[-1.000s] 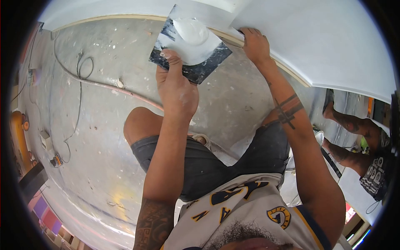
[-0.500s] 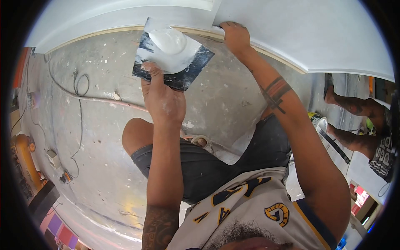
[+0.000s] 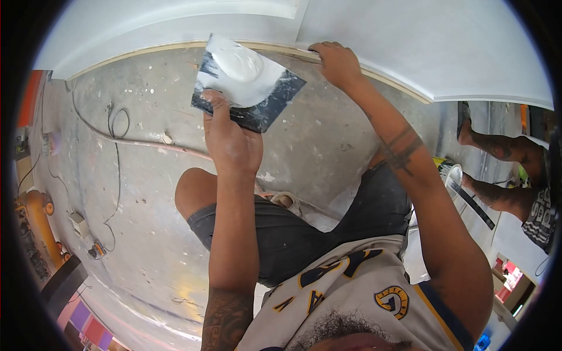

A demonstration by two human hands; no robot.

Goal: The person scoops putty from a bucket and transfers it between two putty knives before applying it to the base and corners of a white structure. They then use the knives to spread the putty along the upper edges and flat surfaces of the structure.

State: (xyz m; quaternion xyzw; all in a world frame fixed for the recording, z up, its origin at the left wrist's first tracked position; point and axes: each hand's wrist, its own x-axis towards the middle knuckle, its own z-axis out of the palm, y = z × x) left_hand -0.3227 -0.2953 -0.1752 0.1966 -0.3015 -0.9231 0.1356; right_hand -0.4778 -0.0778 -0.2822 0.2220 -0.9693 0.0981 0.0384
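My left hand [image 3: 230,131] is closed on the near edge of a flat, dark square board [image 3: 280,96], thumb on top and fingers underneath. Smeared over the board is a thick mound of white paste [image 3: 237,63], like putty. Out to the right, my right hand [image 3: 339,63] is closed, its fingertips at the low strip along the bottom of the white wall panel [image 3: 398,44]. Something small and dark shows at those fingertips, but I cannot make out what it is.
A hose [image 3: 158,144] and a black cable [image 3: 118,169] cross the paint-spotted concrete floor [image 3: 152,199]. On the right are another person's legs [image 3: 506,153] and a bucket [image 3: 452,175]. A yellow tank-like machine [image 3: 44,219] stands far left.
My right hand has moved slightly right and down along the wall's bottom edge. The board in my left hand has shifted slightly right and down in view.
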